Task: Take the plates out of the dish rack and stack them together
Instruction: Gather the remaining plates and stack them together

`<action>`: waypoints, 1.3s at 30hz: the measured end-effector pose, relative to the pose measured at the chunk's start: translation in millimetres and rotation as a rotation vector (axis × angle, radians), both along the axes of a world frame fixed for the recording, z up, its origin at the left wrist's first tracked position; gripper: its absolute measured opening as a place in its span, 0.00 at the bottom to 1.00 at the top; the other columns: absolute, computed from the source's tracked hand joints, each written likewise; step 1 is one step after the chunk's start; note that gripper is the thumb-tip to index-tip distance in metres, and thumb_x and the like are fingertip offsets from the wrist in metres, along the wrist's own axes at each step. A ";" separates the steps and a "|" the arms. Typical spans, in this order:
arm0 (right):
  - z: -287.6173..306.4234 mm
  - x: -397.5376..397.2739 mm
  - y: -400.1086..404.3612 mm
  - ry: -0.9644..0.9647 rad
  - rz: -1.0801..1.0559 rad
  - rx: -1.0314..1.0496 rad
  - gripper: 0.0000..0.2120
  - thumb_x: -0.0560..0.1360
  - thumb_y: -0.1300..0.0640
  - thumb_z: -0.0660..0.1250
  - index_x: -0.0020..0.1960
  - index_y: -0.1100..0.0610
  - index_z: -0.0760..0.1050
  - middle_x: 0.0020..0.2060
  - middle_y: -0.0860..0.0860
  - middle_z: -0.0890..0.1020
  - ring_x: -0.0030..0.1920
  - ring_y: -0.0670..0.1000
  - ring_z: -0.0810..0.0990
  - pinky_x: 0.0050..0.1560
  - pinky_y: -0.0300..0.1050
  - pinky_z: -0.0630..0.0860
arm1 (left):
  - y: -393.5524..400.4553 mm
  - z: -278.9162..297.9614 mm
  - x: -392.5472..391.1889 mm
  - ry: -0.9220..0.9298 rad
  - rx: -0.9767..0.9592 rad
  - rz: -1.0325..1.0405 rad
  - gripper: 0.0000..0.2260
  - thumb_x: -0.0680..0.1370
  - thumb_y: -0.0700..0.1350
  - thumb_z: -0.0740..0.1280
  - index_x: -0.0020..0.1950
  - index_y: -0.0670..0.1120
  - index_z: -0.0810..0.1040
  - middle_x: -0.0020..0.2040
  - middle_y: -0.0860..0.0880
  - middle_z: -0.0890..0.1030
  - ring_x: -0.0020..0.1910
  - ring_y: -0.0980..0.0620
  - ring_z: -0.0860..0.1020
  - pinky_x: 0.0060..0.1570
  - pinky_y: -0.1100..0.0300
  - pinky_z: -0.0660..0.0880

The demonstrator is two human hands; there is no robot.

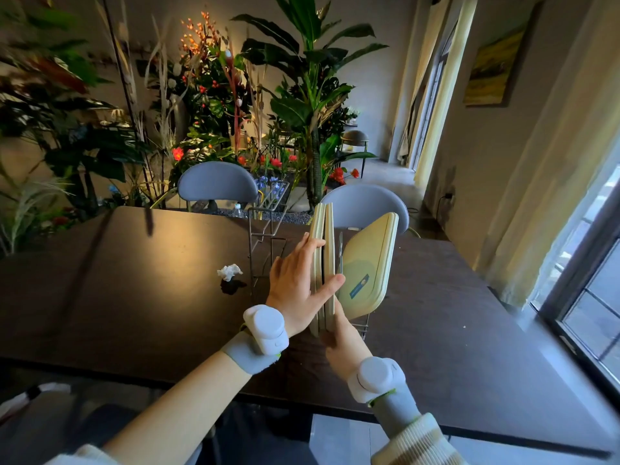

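Dark wooden bench (134, 297), near a window, two grey chairs (217, 182) and a bank of plants (208, 95) beyond its far edge. Item: wire dish rack (265, 243), standing on the bench ahead of the person. Item: cream plates (324, 250), a pair on edge and close together, long edges running away from the person; whether their lower edges sit in the rack slots cannot be told. Item: one further cream plate (372, 263), tilted rightward just beside the pair, a blue label low on its face. Item: crumpled tissue (229, 272), left of the rack, apart from it. Left hand (295, 283): grip closed over the pair from the left, fingers on the near face, thumb crossing the edges toward the right. Right hand (342, 340): under and against the pair's near lower corner, fingers wrapped there, supporting. Both hands carry wrist devices. Judgement: the pair lies directly between the hands, so lifting calls for a straight upward pull along the plates' plane; the tilted plate is nearer the right hand.
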State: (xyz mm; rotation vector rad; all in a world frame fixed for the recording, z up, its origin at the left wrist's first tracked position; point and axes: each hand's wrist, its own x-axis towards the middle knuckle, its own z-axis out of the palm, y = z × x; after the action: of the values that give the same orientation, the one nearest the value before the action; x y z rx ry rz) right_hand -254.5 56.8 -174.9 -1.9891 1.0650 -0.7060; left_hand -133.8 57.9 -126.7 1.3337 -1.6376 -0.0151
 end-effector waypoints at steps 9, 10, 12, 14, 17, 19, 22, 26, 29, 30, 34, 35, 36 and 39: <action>7.0 9.5 -7.1 0.028 -0.068 0.024 0.45 0.64 0.70 0.55 0.74 0.43 0.44 0.51 0.57 0.79 0.45 0.55 0.79 0.51 0.52 0.78 | -7.4 -4.3 0.8 -0.122 -0.021 0.022 0.21 0.74 0.57 0.53 0.65 0.55 0.58 0.72 0.44 0.65 0.71 0.47 0.61 0.63 0.35 0.61; 4.7 10.1 -8.3 0.024 -0.069 0.028 0.45 0.63 0.70 0.55 0.74 0.44 0.45 0.50 0.55 0.79 0.44 0.54 0.79 0.50 0.51 0.78 | -8.2 -4.0 -0.1 -0.128 -0.022 0.024 0.21 0.74 0.57 0.53 0.65 0.55 0.58 0.72 0.44 0.65 0.71 0.47 0.61 0.63 0.35 0.61; 3.9 9.8 -8.4 0.038 -0.071 0.036 0.44 0.64 0.70 0.56 0.74 0.46 0.46 0.48 0.54 0.78 0.44 0.53 0.77 0.51 0.48 0.77 | -8.1 -3.2 -3.0 -0.133 -0.024 0.035 0.21 0.73 0.58 0.53 0.65 0.56 0.59 0.72 0.45 0.65 0.70 0.46 0.62 0.63 0.36 0.61; 8.4 9.1 -6.4 0.050 -0.069 0.028 0.43 0.65 0.71 0.57 0.74 0.48 0.47 0.51 0.54 0.77 0.47 0.53 0.77 0.54 0.48 0.76 | -7.5 -1.9 -5.5 -0.134 -0.025 0.049 0.20 0.73 0.58 0.54 0.64 0.56 0.59 0.71 0.45 0.65 0.69 0.46 0.64 0.63 0.36 0.60; 20.1 5.7 -2.4 0.070 -0.070 -0.001 0.41 0.67 0.71 0.58 0.74 0.49 0.47 0.62 0.54 0.75 0.56 0.52 0.76 0.58 0.46 0.74 | -7.0 -0.3 -8.8 -0.141 -0.017 0.050 0.21 0.73 0.59 0.54 0.64 0.56 0.60 0.71 0.45 0.65 0.69 0.46 0.64 0.64 0.37 0.59; 30.3 1.1 1.2 0.112 -0.086 -0.008 0.36 0.69 0.70 0.58 0.73 0.52 0.51 0.62 0.54 0.75 0.59 0.54 0.75 0.58 0.45 0.73 | -7.5 0.4 -11.2 -0.144 -0.006 0.043 0.21 0.72 0.59 0.54 0.64 0.56 0.60 0.72 0.45 0.64 0.69 0.47 0.63 0.65 0.37 0.58; 49.0 -10.0 7.9 0.201 -0.209 -0.053 0.21 0.71 0.65 0.58 0.63 0.55 0.69 0.52 0.56 0.80 0.54 0.60 0.78 0.52 0.47 0.74 | -8.1 2.2 -19.1 -0.163 0.034 0.013 0.22 0.71 0.61 0.53 0.63 0.58 0.59 0.73 0.46 0.62 0.70 0.45 0.62 0.67 0.37 0.54; 64.1 -30.1 9.3 0.181 -0.432 -0.142 0.11 0.72 0.56 0.58 0.44 0.57 0.78 0.42 0.58 0.84 0.45 0.62 0.80 0.44 0.48 0.75 | -11.2 4.6 -29.8 -0.199 0.085 -0.037 0.22 0.70 0.62 0.51 0.62 0.58 0.59 0.74 0.46 0.59 0.70 0.45 0.61 0.68 0.38 0.51; 65.0 -45.9 6.7 0.066 -0.587 -0.176 0.08 0.71 0.53 0.60 0.41 0.53 0.77 0.38 0.54 0.83 0.41 0.59 0.80 0.42 0.46 0.74 | -14.1 3.0 -27.7 -0.235 0.068 -0.042 0.22 0.70 0.62 0.51 0.63 0.58 0.58 0.74 0.45 0.59 0.71 0.46 0.60 0.69 0.37 0.50; 64.1 -49.5 4.5 0.025 -0.634 -0.163 0.06 0.71 0.52 0.61 0.42 0.53 0.75 0.38 0.54 0.82 0.41 0.59 0.80 0.42 0.47 0.74 | -14.9 2.5 -26.3 -0.244 0.065 -0.043 0.22 0.71 0.62 0.52 0.63 0.58 0.58 0.74 0.45 0.58 0.71 0.46 0.60 0.69 0.37 0.49; 53.8 -51.6 -13.1 0.061 -0.688 0.006 0.12 0.69 0.47 0.61 0.49 0.51 0.67 0.44 0.52 0.80 0.42 0.61 0.81 0.43 0.48 0.74 | -12.9 0.3 -22.6 -0.260 0.108 -0.063 0.26 0.71 0.63 0.51 0.68 0.62 0.52 0.76 0.46 0.54 0.73 0.47 0.55 0.69 0.37 0.44; 51.0 -48.5 -16.3 0.092 -0.671 0.051 0.15 0.68 0.45 0.61 0.51 0.51 0.65 0.45 0.52 0.80 0.42 0.61 0.81 0.46 0.50 0.77 | -11.1 -1.1 -20.6 -0.278 0.112 -0.060 0.27 0.71 0.64 0.51 0.69 0.62 0.49 0.76 0.46 0.53 0.73 0.47 0.53 0.69 0.38 0.43; 49.4 -44.6 -18.3 0.115 -0.655 0.092 0.16 0.68 0.44 0.61 0.52 0.51 0.65 0.45 0.53 0.80 0.42 0.62 0.82 0.47 0.52 0.78 | -9.2 -3.0 -18.0 -0.302 0.105 -0.053 0.28 0.72 0.64 0.51 0.70 0.62 0.47 0.76 0.46 0.52 0.74 0.47 0.52 0.69 0.38 0.42; 42.9 -35.1 -27.3 0.128 -0.615 0.162 0.17 0.69 0.44 0.60 0.49 0.56 0.67 0.43 0.56 0.81 0.39 0.62 0.82 0.44 0.53 0.80 | -4.7 -8.7 -5.8 -0.400 0.045 -0.014 0.30 0.73 0.63 0.52 0.71 0.59 0.44 0.76 0.47 0.54 0.74 0.47 0.52 0.69 0.37 0.42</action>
State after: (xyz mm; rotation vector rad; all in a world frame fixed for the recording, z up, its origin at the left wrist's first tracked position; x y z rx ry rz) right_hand -289.6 29.5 -132.0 -1.5818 1.7848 -0.7763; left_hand -139.6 53.2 -135.4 1.4242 -1.9894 0.2205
